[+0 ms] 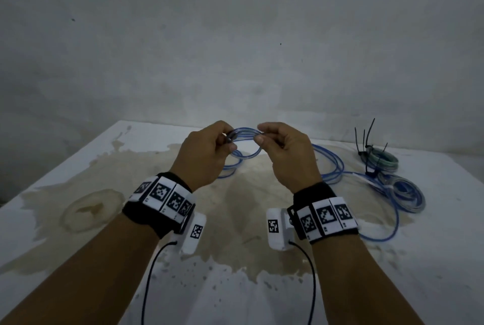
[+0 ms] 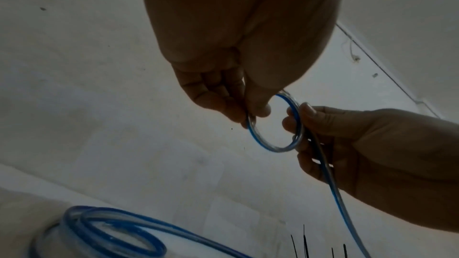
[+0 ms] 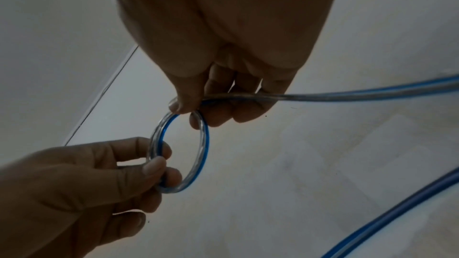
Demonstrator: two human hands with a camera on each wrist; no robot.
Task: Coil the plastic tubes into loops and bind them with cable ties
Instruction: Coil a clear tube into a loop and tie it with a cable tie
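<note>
plastic tube [image 1: 246, 132] loop held between both grips: left hand [image 1: 203, 153] and right hand [image 1: 285, 151] each pinch it.

Dim room; mottled grey plaster wall [image 1: 235, 36] behind a white, brown-stained table [image 1: 78, 220]

We've got both hands up over the middle of the table [image 1: 78, 167], left hand [image 1: 203, 157] on the left of a small tube loop [image 1: 246, 141], right hand [image 1: 286, 157] on its right. Loose tube [image 1: 330, 165] trails off to the right across the table. Far right sit two finished coils [image 1: 382, 161], one nearer [image 1: 408, 195], cable ties [image 1: 366, 136] sticking up at the far one
</note>
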